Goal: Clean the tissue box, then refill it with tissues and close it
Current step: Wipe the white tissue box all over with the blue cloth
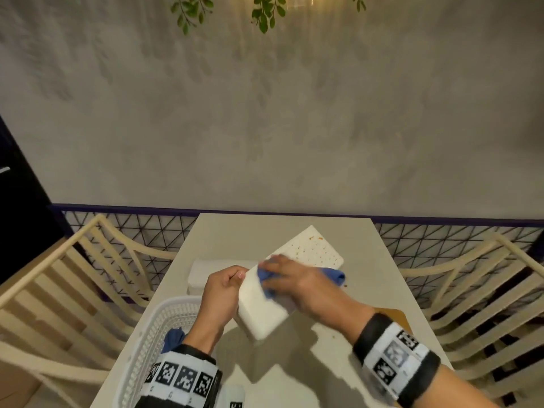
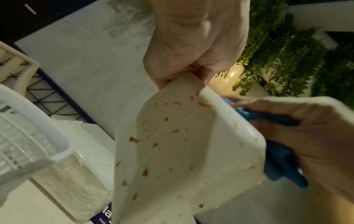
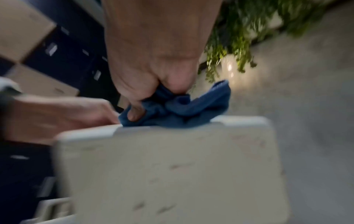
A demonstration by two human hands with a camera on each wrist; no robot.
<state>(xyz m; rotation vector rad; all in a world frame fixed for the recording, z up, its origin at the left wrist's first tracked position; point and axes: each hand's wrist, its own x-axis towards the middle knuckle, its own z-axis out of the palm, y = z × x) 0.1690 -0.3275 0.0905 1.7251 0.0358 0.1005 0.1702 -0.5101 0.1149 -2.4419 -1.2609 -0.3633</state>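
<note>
My left hand (image 1: 225, 285) grips the top corner of the white tissue box (image 1: 260, 304), holding it tilted above the table. Orange-brown specks dot the box's side (image 2: 172, 151) in the left wrist view. My right hand (image 1: 294, 285) clutches a crumpled blue cloth (image 1: 266, 282) and presses it against the box's upper face; the cloth (image 3: 178, 107) bunches under the fingers at the box's edge (image 3: 172, 166). The speckled white lid (image 1: 315, 248) lies flat on the table behind the hands. A wrapped pack of tissues (image 1: 203, 273) lies to the left.
A white plastic basket (image 1: 153, 343) holding another blue cloth (image 1: 173, 338) sits at the table's near left. Cream slatted chairs (image 1: 73, 290) flank the beige table (image 1: 235, 231) on both sides, with a wire grid along the wall. A brown board (image 1: 394, 316) shows under my right wrist.
</note>
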